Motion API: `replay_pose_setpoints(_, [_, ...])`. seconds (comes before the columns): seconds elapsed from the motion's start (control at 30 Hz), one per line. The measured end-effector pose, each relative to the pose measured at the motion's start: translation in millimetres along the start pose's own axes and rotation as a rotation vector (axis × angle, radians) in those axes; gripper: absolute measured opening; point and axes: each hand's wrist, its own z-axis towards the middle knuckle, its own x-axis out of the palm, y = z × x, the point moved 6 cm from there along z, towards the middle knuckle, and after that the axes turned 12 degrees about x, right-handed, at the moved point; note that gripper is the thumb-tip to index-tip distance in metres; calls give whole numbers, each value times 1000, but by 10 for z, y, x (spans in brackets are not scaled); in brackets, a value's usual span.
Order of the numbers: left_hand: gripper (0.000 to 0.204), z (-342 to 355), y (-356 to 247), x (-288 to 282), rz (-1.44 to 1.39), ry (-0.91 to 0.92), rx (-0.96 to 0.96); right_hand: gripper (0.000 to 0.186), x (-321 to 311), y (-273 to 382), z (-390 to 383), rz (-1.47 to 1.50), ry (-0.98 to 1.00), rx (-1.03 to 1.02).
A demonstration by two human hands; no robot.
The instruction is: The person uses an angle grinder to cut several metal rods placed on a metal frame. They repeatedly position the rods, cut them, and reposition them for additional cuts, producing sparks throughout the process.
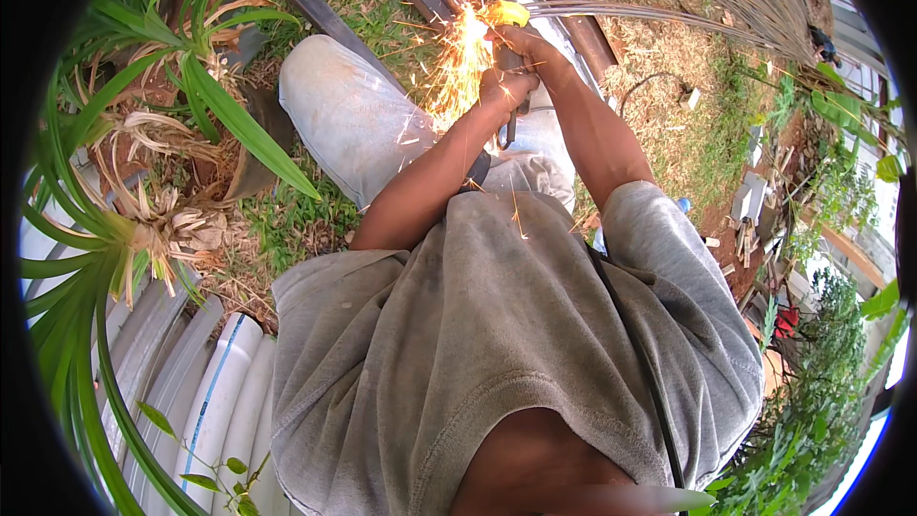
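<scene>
Both my hands are wrapped around a dark angle grinder (511,62) with a yellow head, held above my bent legs. My left hand (506,93) grips its body on the side nearer to me. Farther forward, my right hand (523,44) holds it close behind the yellow part. Bright sparks (466,57) spray from the head down toward my left leg and hide the disc and the point of contact. Thin metal rods (621,10) lie right by the head, bent round in a loop at their left end.
Dark steel bars (320,14) and a brown metal beam (583,24) lie ahead on grass. Long-leaved plants (224,100) crowd the left, above white pipes (215,392). Light-coloured scraps (750,196) and green shrubs (812,373) are at right. A black cord or strap (635,334) crosses my grey shirt.
</scene>
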Motion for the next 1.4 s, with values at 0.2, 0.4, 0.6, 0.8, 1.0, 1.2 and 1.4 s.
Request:
replay_pose_setpoints(0.2, [15, 2, -36, 15, -76, -37, 37, 26, -69, -40, 73, -197, -143, 254])
replay_pose_setpoints(0.4, [14, 15, -17, 21, -19, -36, 18, 37, -55, 124, -96, -267, -114, -38])
replay_pose_setpoints(0.6, [15, 30, 5, 42, -82, -27, 64, 42, 17, 171, -227, -252, 3, 49])
replay_pose_setpoints(0.8, [18, 47, 14, 42, -133, -47, 9, 40, -39, 119, -62, -221, -121, 135])
replay_pose_setpoints(1.0, [19, 44, 18, 50, -90, -59, 2, 40, -74, -21, 220, -170, -91, 152])
replay_pose_setpoints(1.2, [18, -26, -4, 11, -39, -13, -9, 39, -99, -61, 270, -350, -153, 122])
replay_pose_setpoints(1.4, [18, -125, -48, -37, -1, 15, 5, 58, -12, -199, 121, -174, -84, 239])
